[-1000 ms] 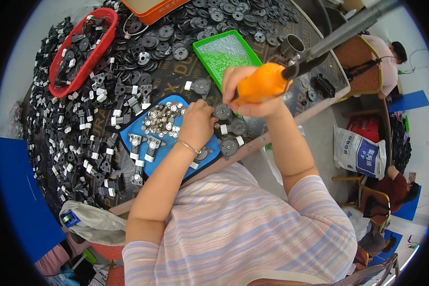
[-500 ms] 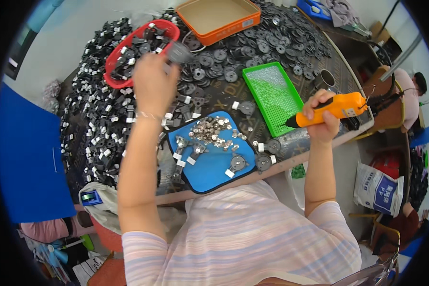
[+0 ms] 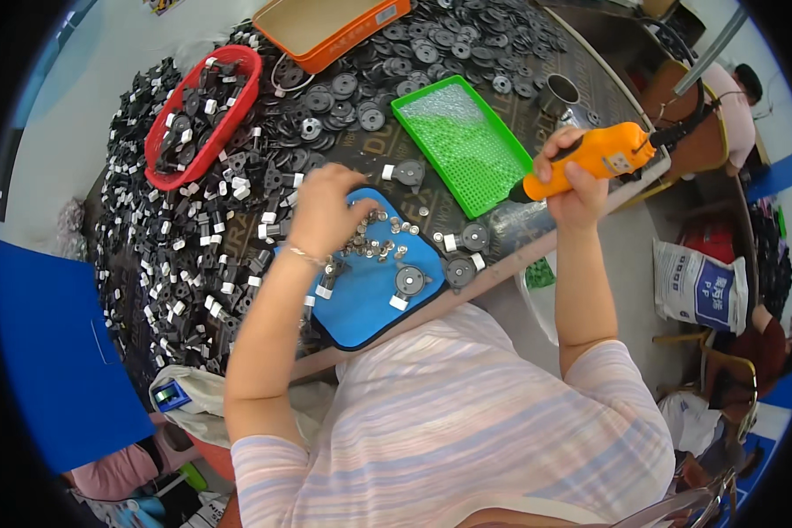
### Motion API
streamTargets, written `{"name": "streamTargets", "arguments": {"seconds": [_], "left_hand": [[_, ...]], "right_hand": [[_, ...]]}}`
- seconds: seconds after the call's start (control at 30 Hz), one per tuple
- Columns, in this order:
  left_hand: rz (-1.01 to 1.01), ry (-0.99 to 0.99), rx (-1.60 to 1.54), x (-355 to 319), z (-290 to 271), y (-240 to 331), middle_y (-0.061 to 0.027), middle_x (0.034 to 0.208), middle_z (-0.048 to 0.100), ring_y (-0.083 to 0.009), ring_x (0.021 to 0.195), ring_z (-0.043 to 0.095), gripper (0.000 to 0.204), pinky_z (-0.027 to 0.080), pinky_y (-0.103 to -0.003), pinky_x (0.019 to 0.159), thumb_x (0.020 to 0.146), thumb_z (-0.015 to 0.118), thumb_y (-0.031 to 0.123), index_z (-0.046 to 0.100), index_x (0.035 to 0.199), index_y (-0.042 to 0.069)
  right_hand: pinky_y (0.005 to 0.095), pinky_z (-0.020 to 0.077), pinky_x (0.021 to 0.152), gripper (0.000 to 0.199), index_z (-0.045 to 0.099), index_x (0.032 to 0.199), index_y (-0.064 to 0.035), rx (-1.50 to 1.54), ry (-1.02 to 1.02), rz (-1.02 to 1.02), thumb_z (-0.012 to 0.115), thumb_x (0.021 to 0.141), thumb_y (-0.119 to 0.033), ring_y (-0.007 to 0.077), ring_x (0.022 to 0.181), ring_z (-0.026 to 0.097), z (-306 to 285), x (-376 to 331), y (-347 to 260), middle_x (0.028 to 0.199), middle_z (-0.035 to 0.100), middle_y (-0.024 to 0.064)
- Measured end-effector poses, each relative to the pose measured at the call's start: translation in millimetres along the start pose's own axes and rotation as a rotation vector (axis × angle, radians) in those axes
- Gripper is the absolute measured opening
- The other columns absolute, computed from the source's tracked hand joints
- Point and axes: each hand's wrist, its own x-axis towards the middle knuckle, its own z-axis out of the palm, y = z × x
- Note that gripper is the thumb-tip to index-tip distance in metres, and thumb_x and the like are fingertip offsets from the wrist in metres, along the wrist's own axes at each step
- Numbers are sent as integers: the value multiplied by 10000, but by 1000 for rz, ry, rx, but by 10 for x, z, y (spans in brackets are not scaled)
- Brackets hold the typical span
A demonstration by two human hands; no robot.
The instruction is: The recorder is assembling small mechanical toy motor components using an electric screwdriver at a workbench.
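Observation:
My right hand (image 3: 579, 180) grips an orange electric screwdriver (image 3: 603, 158), its black tip pointing left beside the near corner of a green perforated tray (image 3: 510, 180). Small pale pieces lie heaped in the tray's far part. Over the far left edge of a blue mat (image 3: 361, 312) reaches my left hand (image 3: 327, 209), thumb and fingers apart, next to a pile of small silvery metal parts (image 3: 381, 249). A black round part with a white tab (image 3: 409, 282) rests on the mat. Similar black parts (image 3: 460, 271) lie to its right, and another (image 3: 407, 173) sits beyond the mat.
A red basket (image 3: 246, 97) of black-and-white parts stands at the far left among heaped parts (image 3: 172, 273). Black discs (image 3: 440, 44) are piled at the back by an orange box (image 3: 326, 51). A metal cup (image 3: 558, 95) stands behind the green tray. Other people sit at right.
My left hand has come from the red basket, where a blurred dark part was at its fingers, back to the mat's metal parts. My right hand still holds the screwdriver. The view has shifted.

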Motion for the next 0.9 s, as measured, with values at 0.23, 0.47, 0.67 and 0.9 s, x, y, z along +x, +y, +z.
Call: {"name": "streamTargets", "arguments": {"seconds": [0.23, 0.47, 0.67, 0.9], "left_hand": [[-87, -83, 93, 259, 704, 53, -95, 1158, 549, -292, 1096, 481, 483, 395, -408, 896, 646, 743, 129, 595, 1101, 57], [-63, -245, 59, 316, 806, 30, -75, 964, 588, -294, 983, 510, 254, 407, -413, 842, 667, 714, 114, 670, 912, 63], [15, -288, -70, 125, 787, 368, -116, 917, 595, -311, 903, 535, 299, 432, -380, 825, 617, 732, 78, 671, 904, 27], [5, -221, -185, 86, 841, 406, -116, 931, 604, -312, 901, 537, 272, 448, -370, 806, 632, 697, 36, 669, 902, 19]], "right_hand": [[277, 460, 582, 293, 512, 963, 27, -50, 12, -5, 651, 707, 0, 176, 625, 561, 87, -35, 26, 823, 565, 121], [276, 462, 591, 254, 509, 965, 15, -254, 82, -79, 628, 742, -8, 173, 635, 559, -29, 130, 356, 840, 552, 119], [252, 480, 589, 241, 518, 965, 17, -337, 56, -93, 618, 746, 36, 141, 627, 580, -8, 316, 662, 840, 592, 119], [254, 487, 574, 238, 516, 953, 16, -365, 35, -117, 611, 739, 58, 140, 617, 582, 1, 453, 828, 842, 594, 120]]}}
